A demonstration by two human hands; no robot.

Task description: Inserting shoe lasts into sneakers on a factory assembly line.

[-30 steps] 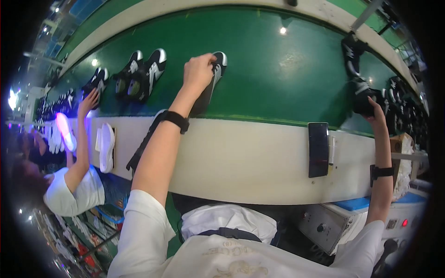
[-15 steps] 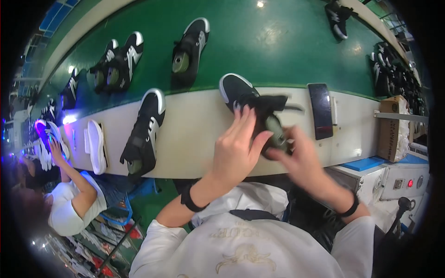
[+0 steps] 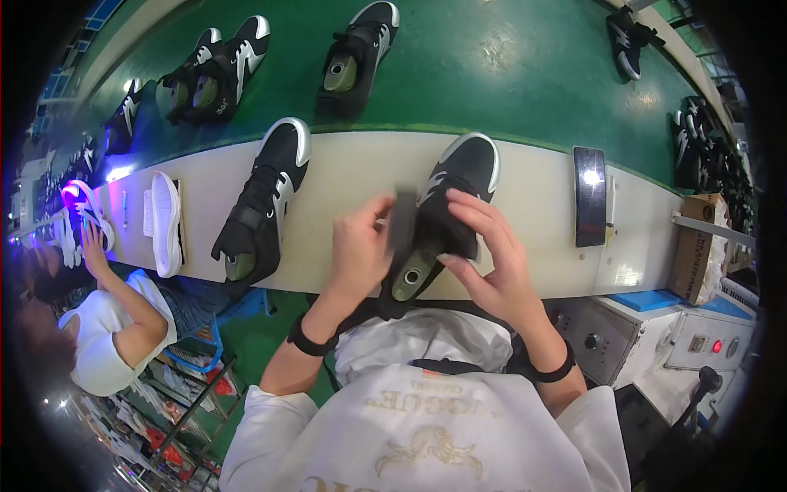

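Observation:
A black shoe [image 3: 467, 170] with a silver-white toe cap lies in front of me on the pale bench, toe pointing away and slightly right. A green last [image 3: 410, 281] with a round hole shows in its heel opening. My left hand [image 3: 358, 250] is closed on the shoe's black strap [image 3: 401, 221], pulled out to the left and blurred. On the right side, my right hand [image 3: 496, 258] grips the shoe, fingers on the collar and thumb by the heel. Left of it rests another black shoe [image 3: 261, 205], also with a green last inside.
More shoes [image 3: 361, 49] stand on the green surface beyond the pale bench [image 3: 344, 184]. A dark phone-like slab [image 3: 589, 205] lies to the right, near a cardboard box [image 3: 695, 250] and a machine [image 3: 656, 336]. White soles [image 3: 166, 225] lie left, beside a co-worker [image 3: 123, 328].
The shoe has turned, its toe swinging from left to right. My left hand has moved from its laces to the strap, my right from the heel to the collar.

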